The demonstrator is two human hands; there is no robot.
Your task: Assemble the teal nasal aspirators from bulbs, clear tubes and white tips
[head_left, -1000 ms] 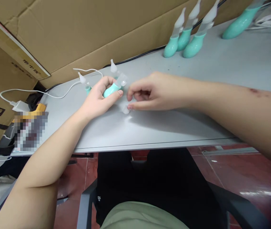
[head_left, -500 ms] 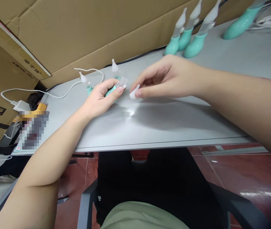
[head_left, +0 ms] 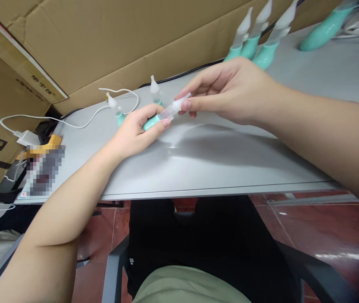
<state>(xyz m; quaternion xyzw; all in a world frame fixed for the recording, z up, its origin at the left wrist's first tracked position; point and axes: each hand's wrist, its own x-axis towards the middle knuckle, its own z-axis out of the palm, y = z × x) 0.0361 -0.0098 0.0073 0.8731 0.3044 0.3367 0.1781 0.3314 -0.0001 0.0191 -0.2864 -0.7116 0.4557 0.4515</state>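
My left hand (head_left: 141,128) is closed round the teal bulb of a nasal aspirator (head_left: 152,122), which tilts up to the right. Its clear tube sticks out past my thumb. My right hand (head_left: 220,92) pinches a white soft nozzle tip (head_left: 182,101) between thumb and fingers, and the tip's wide end meets the open end of the clear tube. How firmly it is seated I cannot tell. Behind my left hand stand two similar aspirators, one with its white tip (head_left: 154,86) upright and another (head_left: 113,103) further left.
Three teal aspirators (head_left: 266,54) stand beyond my right hand, and another teal bulb (head_left: 326,31) leans at far right near tangled white cords. A white cable (head_left: 56,120) crosses the desk's left. Cardboard (head_left: 128,38) walls off the back; the desk's front edge (head_left: 217,192) faces my lap.
My right hand has brought the white nozzle tip up against the clear tube, where before there was a gap. The left hand still holds the aspirator bulb.
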